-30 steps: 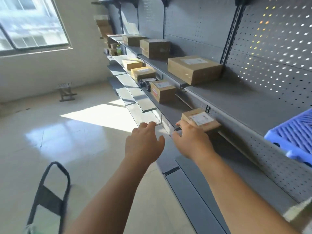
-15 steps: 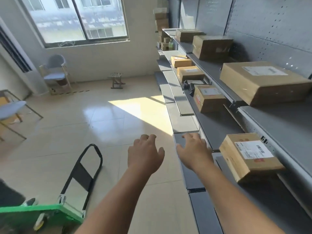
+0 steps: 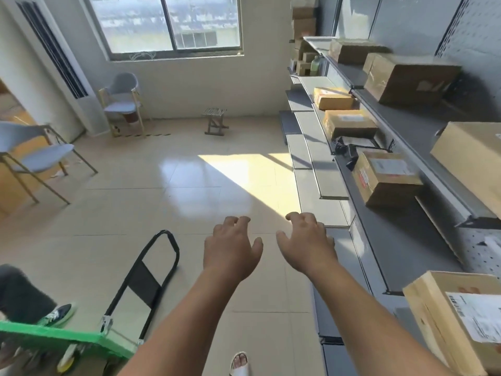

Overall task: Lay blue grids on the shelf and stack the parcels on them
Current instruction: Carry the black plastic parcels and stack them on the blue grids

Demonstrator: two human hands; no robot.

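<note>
Both my hands hang over the floor beside the shelving, holding nothing. My left hand (image 3: 231,246) has loosely curled fingers; my right hand (image 3: 306,240) is the same, near the front edge of the grey shelf (image 3: 379,240). A labelled cardboard parcel (image 3: 458,318) lies on the shelf at the lower right, apart from my right arm. More parcels stand farther along: a small one (image 3: 385,177), a flat one (image 3: 348,126), a large one (image 3: 471,158). No blue grid is in view.
A green trolley (image 3: 62,340) with a black folded handle (image 3: 146,278) lies at the lower left. Another person's leg and shoe (image 3: 54,316) are beside it. Chairs (image 3: 35,156) and a small stool (image 3: 215,120) stand across the tiled floor.
My right hand let go of the labelled parcel on the shelf and drew back. The view turned left, away from the shelf and the blue grid, toward the floor and trolley.
</note>
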